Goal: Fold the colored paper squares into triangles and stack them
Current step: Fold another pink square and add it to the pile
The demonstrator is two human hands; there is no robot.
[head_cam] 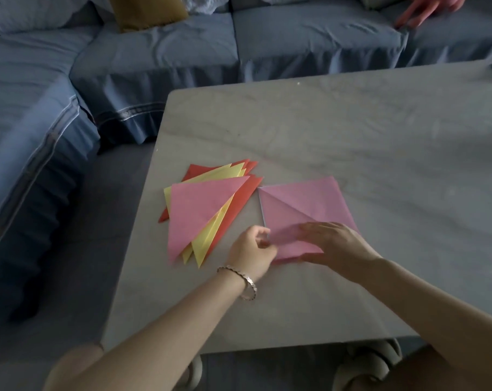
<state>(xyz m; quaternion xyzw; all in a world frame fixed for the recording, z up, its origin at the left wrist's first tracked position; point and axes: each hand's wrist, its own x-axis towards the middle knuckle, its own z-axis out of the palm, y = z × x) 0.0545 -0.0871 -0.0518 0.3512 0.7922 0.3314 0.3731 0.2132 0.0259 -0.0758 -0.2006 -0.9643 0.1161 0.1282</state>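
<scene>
A pink paper square (306,204) with a diagonal crease lies on the grey table (352,131), with other sheets just showing under its edges. My left hand (251,249) pinches its near left corner and lifts it slightly. My right hand (335,246) rests flat on the near part of the same sheet, fingers straight. To the left lies a fanned stack of folded triangles (205,210): pink on top, yellow and red beneath.
A blue sofa (168,52) wraps around the table's far and left sides, with a mustard cushion (149,9) on it. Another person's hand (425,9) rests on the sofa at the far right. The table's left edge drops to a grey floor.
</scene>
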